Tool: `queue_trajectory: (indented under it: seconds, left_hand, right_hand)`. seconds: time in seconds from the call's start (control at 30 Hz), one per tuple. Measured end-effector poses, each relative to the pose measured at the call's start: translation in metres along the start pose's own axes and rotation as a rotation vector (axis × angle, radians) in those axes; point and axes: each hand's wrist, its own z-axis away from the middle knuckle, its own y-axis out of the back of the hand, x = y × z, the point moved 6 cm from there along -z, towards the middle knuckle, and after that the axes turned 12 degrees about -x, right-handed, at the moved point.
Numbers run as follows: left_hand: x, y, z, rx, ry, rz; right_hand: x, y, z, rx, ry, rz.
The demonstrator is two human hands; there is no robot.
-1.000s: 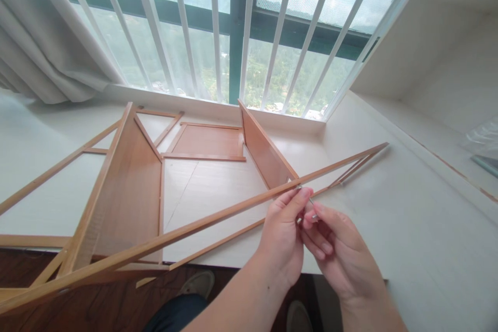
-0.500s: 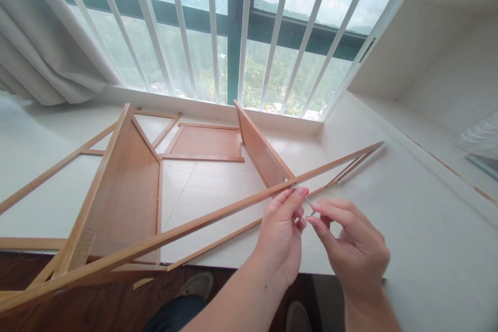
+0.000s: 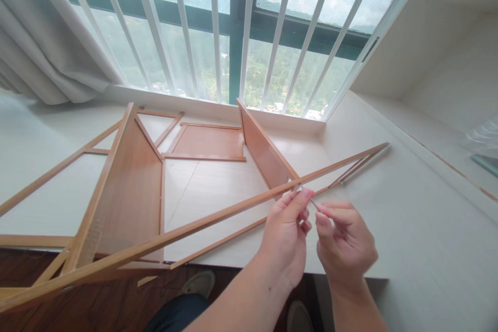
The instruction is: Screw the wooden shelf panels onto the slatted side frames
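Your left hand (image 3: 286, 241) pinches the top rail of a wooden shelf frame (image 3: 132, 187), fingers closed on it beside an upright panel (image 3: 264, 153). Your right hand (image 3: 344, 246) sits just beside it, fingertips closed narrowly on a thin metal pin (image 3: 313, 203) that touches the rail. The frame lies on its side across a white surface (image 3: 408, 228) under a barred window (image 3: 233, 26). No writing or labels can be read.
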Motion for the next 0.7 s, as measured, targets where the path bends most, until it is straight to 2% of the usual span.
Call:
queue_trajectory:
  seconds: [0.17,0.33,0.47,0.6,0.7]
  left_hand:
    - [0.001,-0.001,-0.001,0.005,-0.011,-0.013]
    - [0.002,0.000,-0.002,0.015,-0.019,-0.029]
    - [0.001,0.000,-0.002,0.016,-0.015,-0.032]
    - [0.004,-0.002,-0.002,-0.005,-0.031,-0.023]
    - [0.006,-0.001,-0.001,0.019,-0.030,-0.007]
  right_hand:
    - [0.003,-0.009,0.006,0.120,-0.169,-0.165]
    - [-0.005,-0.013,0.007,0.204,-0.305,-0.146]
    - [-0.007,-0.015,0.005,0.221,-0.393,-0.195]
    - [-0.006,-0.017,0.003,0.186,-0.326,-0.242]
    - [-0.004,-0.016,0.005,0.165,-0.230,-0.175]
